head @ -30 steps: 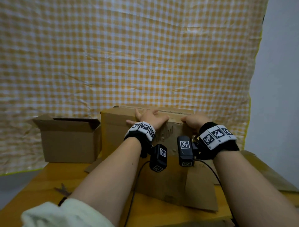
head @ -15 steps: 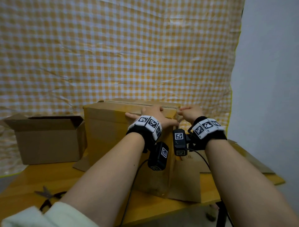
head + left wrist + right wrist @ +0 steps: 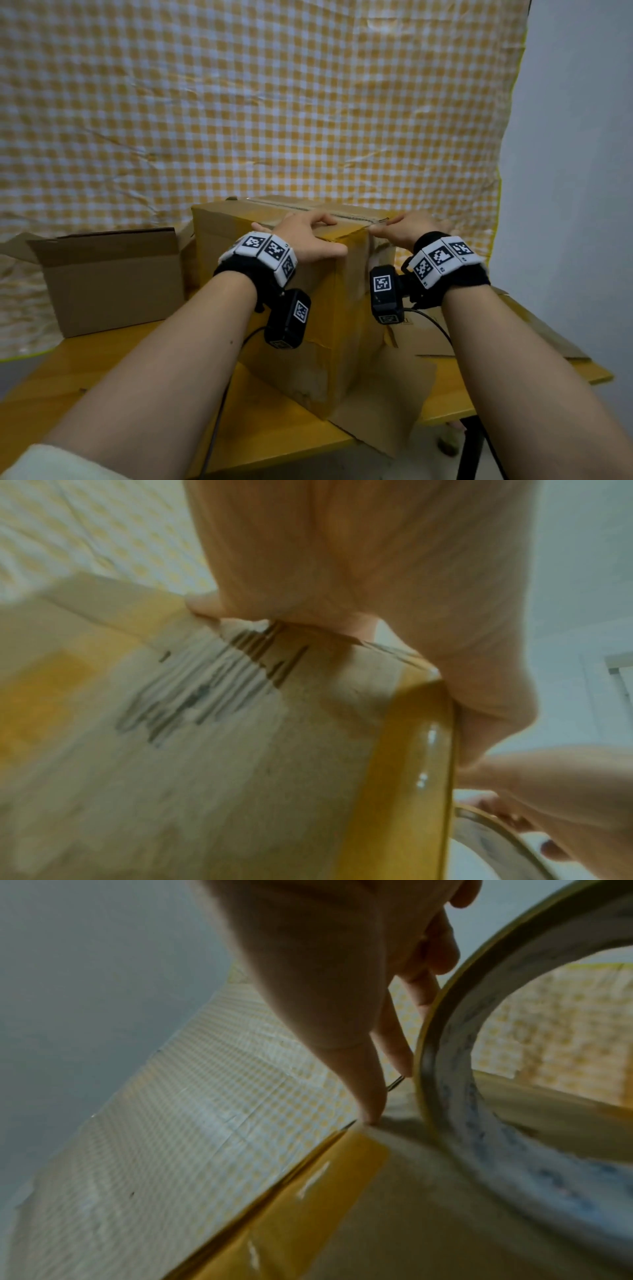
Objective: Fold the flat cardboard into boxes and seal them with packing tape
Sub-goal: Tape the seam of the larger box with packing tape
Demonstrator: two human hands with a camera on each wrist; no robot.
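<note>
From the head camera, a closed cardboard box (image 3: 274,308) stands upright on a wooden table (image 3: 85,383), a strip of glossy packing tape (image 3: 337,234) running over its top near corner. The left hand (image 3: 301,236) lies flat on the box top, fingers relaxed and pressing down. The right hand (image 3: 407,229) reaches to the box's right top edge, fingers curled; what it grips is hidden here. An open box (image 3: 109,281) sits to the left against a checked cloth (image 3: 274,102).

At the left wrist, the palm (image 3: 377,574) rests on the box edge (image 3: 240,723), tape (image 3: 411,750) down the corner.

At the right wrist, fingers (image 3: 394,1042) grip the tape roll (image 3: 462,1096) against the box (image 3: 411,1204), thumb tip pressed on its corner.
</note>
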